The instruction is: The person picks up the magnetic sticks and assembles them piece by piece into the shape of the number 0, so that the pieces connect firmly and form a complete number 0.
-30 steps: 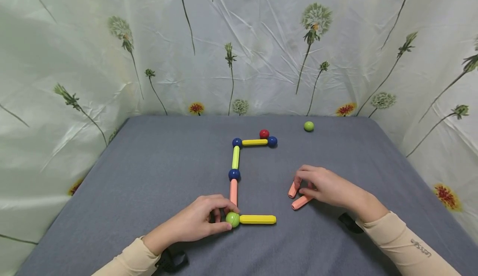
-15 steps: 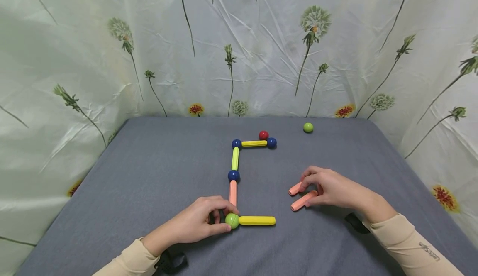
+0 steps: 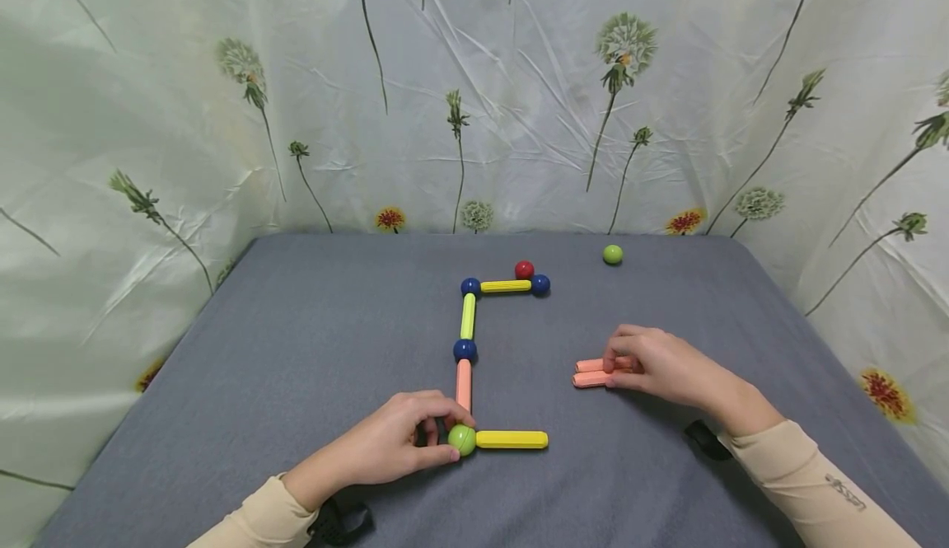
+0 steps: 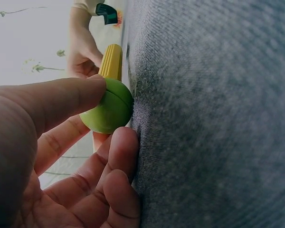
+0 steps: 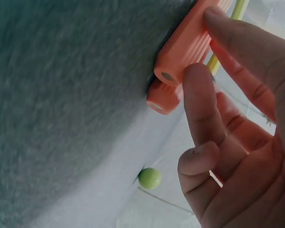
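Observation:
My left hand (image 3: 404, 437) pinches a green ball (image 3: 462, 440) between thumb and fingers. From that ball a yellow magnetic rod (image 3: 511, 439) points right, and a salmon rod (image 3: 464, 383) runs away to a blue ball (image 3: 465, 350). The chain continues through a lime rod (image 3: 468, 317), a blue corner ball (image 3: 470, 288), a ribbed yellow rod (image 3: 506, 287) and an end blue ball (image 3: 540, 285). To the right, my right hand (image 3: 663, 367) holds two salmon rods (image 5: 185, 47) side by side on the cloth; its fingers cover their right ends in the head view.
A red ball (image 3: 524, 269) touches or nearly touches the end blue ball. One loose green ball (image 3: 612, 255) lies near the far edge of the grey cloth-covered table (image 3: 334, 317). A flower-printed curtain (image 3: 534, 119) surrounds the table's back and sides.
The two salmon rods under my right hand have gone from apart and slanted to side by side and nearly parallel, pointing left. My left hand keeps its place on the green ball.

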Action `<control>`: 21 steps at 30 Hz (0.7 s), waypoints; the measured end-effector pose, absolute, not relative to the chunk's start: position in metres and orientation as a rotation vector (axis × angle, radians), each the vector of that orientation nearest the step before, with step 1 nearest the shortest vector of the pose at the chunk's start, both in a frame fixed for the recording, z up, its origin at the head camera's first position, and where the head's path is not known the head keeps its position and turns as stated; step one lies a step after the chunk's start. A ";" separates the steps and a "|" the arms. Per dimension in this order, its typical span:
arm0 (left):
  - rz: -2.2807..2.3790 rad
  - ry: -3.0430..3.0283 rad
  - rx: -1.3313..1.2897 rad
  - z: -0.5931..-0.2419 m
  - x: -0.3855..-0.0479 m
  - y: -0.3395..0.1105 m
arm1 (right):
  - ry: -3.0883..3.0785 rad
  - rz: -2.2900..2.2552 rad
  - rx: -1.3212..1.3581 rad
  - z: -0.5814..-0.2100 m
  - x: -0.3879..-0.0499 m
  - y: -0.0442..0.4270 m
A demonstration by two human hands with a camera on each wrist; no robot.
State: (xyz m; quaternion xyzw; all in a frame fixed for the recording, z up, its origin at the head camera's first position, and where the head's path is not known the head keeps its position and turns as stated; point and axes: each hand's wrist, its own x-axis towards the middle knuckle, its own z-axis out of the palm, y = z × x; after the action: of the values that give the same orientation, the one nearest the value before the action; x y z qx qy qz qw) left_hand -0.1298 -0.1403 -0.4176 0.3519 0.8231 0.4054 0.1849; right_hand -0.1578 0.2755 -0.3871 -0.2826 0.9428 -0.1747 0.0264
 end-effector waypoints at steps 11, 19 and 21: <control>1.147 2.322 1.015 -0.418 -0.129 -0.141 | 3.019 -0.523 -0.766 -0.389 -0.171 0.294; 1.152 2.320 0.998 -0.417 -0.129 -0.141 | 3.045 -0.492 -0.641 -0.387 -0.182 0.305; 1.151 2.321 0.996 -0.417 -0.129 -0.140 | 3.031 -0.494 -0.612 -0.384 -0.183 0.306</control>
State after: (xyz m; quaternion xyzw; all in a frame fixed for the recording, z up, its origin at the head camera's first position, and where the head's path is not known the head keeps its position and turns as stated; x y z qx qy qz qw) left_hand -0.1290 -0.1404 -0.4167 0.3528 0.8222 0.4078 0.1822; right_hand -0.1835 0.3056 -0.3844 -0.1954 0.9679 -0.1578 0.0049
